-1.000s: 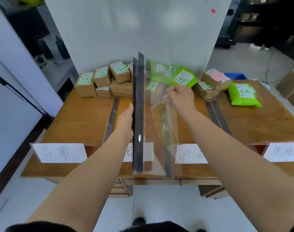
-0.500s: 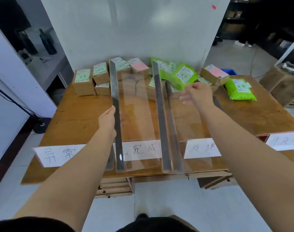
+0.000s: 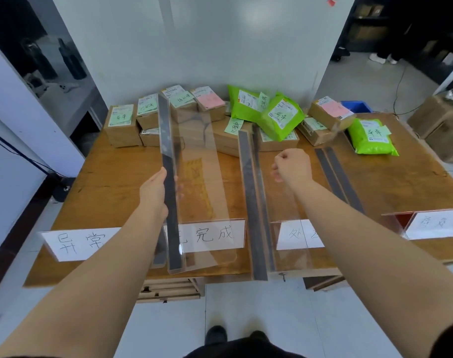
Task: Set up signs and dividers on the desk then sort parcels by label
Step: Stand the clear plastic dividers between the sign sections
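Observation:
My left hand (image 3: 153, 193) grips the dark-strip edge of a clear acrylic divider (image 3: 202, 177), held tilted just above the wooden desk (image 3: 111, 177), over the second white sign (image 3: 215, 235). My right hand (image 3: 292, 165) is closed in a fist on the upper edge of a second clear divider, whose dark base strip (image 3: 253, 202) rests on the desk between the second and third signs (image 3: 297, 235). Brown box parcels (image 3: 122, 125) and green bag parcels (image 3: 279, 117) with labels lie along the back of the desk.
Two more signs stand at the front edge, far left (image 3: 78, 241) and far right (image 3: 437, 224). A pair of dark strips (image 3: 339, 177) lies flat on the right of the desk. A white wall panel rises behind the parcels. Cardboard boxes (image 3: 442, 120) stand on the floor at right.
The two dividers, held together upright a second ago, have been separated. My left hand carried one to the left; the other has come down onto the desk's middle under my right hand.

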### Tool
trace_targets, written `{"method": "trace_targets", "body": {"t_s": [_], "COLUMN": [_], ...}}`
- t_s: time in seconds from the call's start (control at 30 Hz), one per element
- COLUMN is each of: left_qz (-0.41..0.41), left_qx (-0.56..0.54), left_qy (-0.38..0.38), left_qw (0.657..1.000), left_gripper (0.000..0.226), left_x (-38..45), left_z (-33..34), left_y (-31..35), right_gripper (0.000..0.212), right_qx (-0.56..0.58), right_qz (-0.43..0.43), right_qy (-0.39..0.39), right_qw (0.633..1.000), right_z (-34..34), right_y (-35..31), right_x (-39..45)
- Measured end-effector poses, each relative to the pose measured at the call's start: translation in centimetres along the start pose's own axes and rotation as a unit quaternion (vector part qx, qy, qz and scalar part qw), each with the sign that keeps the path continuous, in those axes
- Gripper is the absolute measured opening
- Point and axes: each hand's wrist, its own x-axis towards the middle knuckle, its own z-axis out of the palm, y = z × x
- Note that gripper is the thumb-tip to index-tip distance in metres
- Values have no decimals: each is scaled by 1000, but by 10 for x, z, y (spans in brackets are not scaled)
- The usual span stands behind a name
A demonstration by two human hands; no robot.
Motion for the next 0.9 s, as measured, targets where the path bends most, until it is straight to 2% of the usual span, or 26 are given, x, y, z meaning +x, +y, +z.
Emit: {"method": "trace_targets", "body": {"t_s": [0.17, 0.47, 0.73, 0.9], "left_qz": [-4, -18, -15, -19], "left_qx": [-8, -6, 0, 10], "left_qy": [-2, -6, -9, -13], "left_qw": [1000, 1000, 1000, 1000], "left_gripper": [40, 32, 22, 27], "left_x": [-4, -10, -9, -8], "left_z": [7, 22, 29, 31], "left_y": [-6, -10, -13, -11], "right_gripper": [27, 18, 14, 15], "right_qx": [-51, -245, -273, -294], "right_qz": [-11, -38, -37, -59], "right_qy": [4, -24, -45, -52], "right_qw": [999, 968, 960, 953], "right_z": [3, 13, 22, 23], "right_y": [6, 1, 15, 20], "right_x": [2, -14, -21, -25]}}
